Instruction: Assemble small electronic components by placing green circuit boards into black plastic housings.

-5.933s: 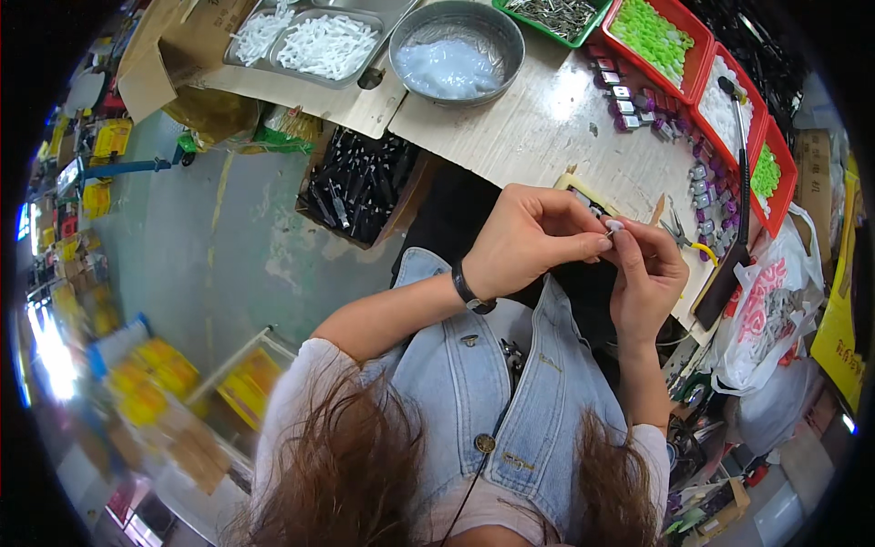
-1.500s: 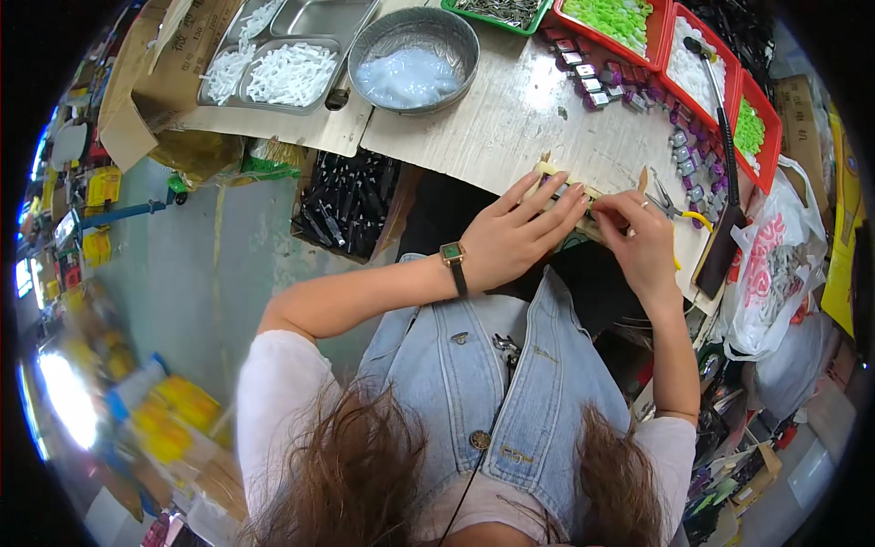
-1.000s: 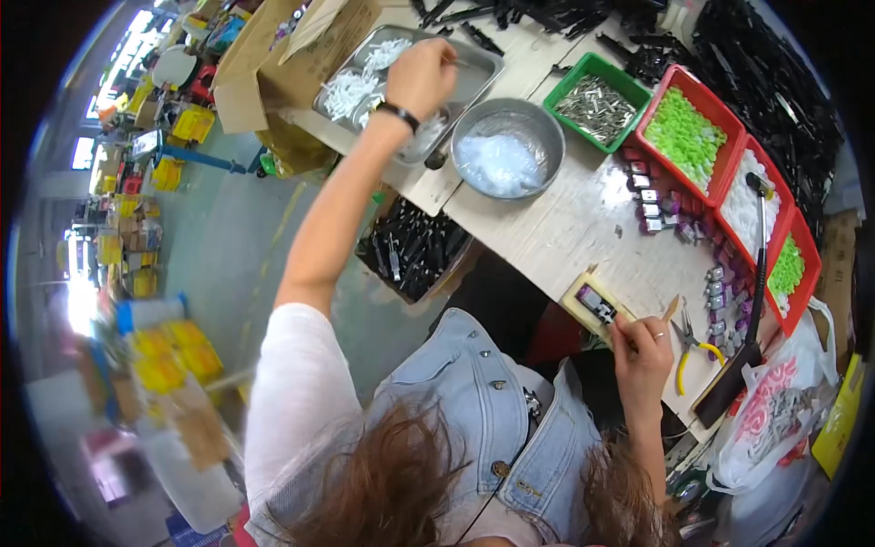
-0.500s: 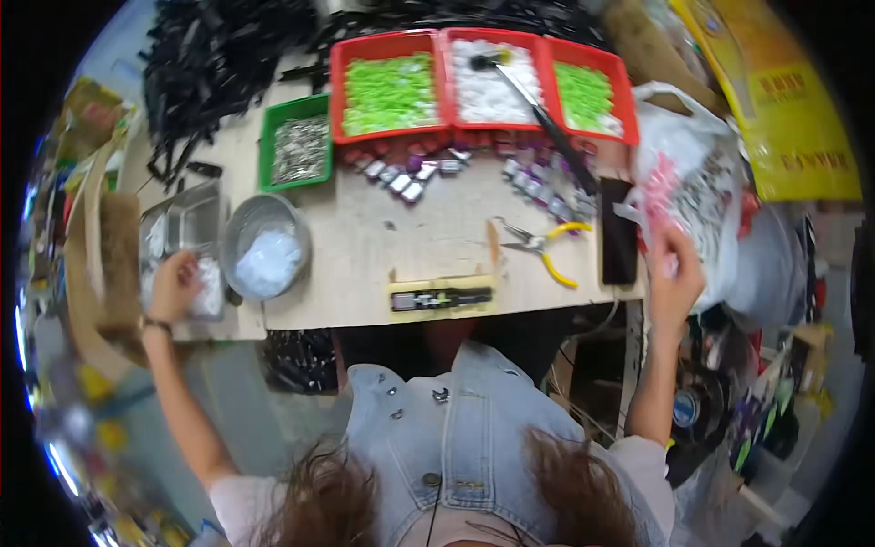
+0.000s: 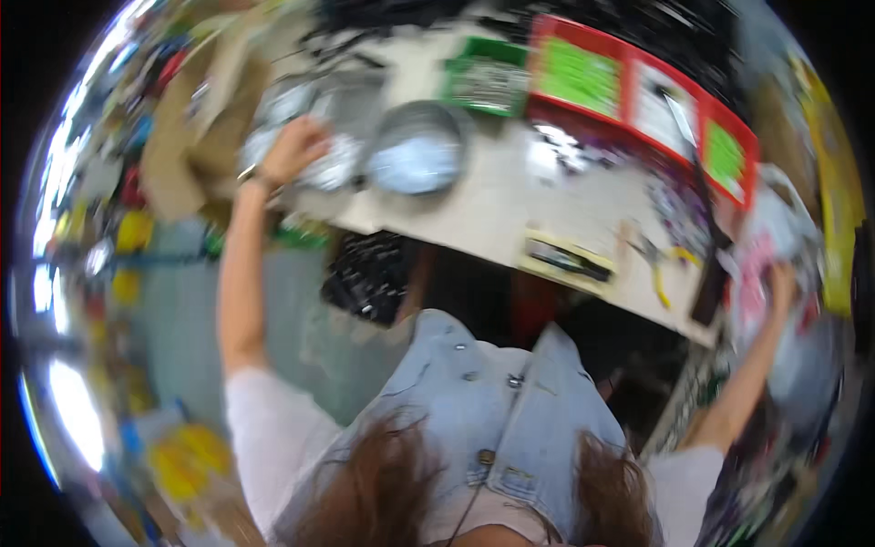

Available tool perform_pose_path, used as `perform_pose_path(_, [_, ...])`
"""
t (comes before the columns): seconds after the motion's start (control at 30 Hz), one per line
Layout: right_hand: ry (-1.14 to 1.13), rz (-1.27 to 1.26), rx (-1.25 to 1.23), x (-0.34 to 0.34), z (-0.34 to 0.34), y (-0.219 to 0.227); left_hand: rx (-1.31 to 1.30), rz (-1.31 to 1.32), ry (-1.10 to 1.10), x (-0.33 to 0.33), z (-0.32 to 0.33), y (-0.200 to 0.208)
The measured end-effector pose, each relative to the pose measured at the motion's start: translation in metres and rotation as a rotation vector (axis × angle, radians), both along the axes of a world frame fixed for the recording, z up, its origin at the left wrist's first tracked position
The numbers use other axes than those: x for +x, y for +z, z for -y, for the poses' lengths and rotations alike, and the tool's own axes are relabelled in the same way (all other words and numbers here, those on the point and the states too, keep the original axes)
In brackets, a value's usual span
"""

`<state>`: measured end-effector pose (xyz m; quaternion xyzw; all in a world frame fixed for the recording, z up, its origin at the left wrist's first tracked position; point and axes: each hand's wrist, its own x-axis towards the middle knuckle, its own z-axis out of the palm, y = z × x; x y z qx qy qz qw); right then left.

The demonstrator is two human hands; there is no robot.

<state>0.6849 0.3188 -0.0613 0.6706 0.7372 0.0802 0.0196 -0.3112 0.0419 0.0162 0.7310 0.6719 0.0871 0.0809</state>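
Note:
My left hand [image 5: 296,150] hangs over a clear plastic tray [image 5: 365,96] at the left, among small pale, shiny parts. Its fingers are curled in, and anything between them is too blurred to make out. Right beside the tray is a round metal bowl [image 5: 465,137] with whitish pieces inside. Far to the right, my right hand [image 5: 782,284] is at a white plastic bag [image 5: 773,223] with something pink in it. Motion smears that hand's fingers. A black part sits in a pale yellow holder [image 5: 531,264] at the table's front edge.
Red trays [image 5: 629,87] hold green and white pieces, with a green tray [image 5: 456,77] beside them. Yellow-handled pliers [image 5: 658,273] and a dark flat phone-like object [image 5: 709,290] lie at the right. A cardboard box [image 5: 187,155] stands left; a black-filled container [image 5: 369,273] sits below the table.
The view has swung left, shifting the table rightward and tilting it in the picture. My left hand stays over the clear tray, and my right hand stays at the plastic bag.

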Motion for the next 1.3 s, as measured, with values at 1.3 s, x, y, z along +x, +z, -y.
perform_pose_path(1.3, [0.264,-1.695,-0.805,-0.493,0.245,0.094,-0.028,1.284,0.311,0.245,0.044,0.054])
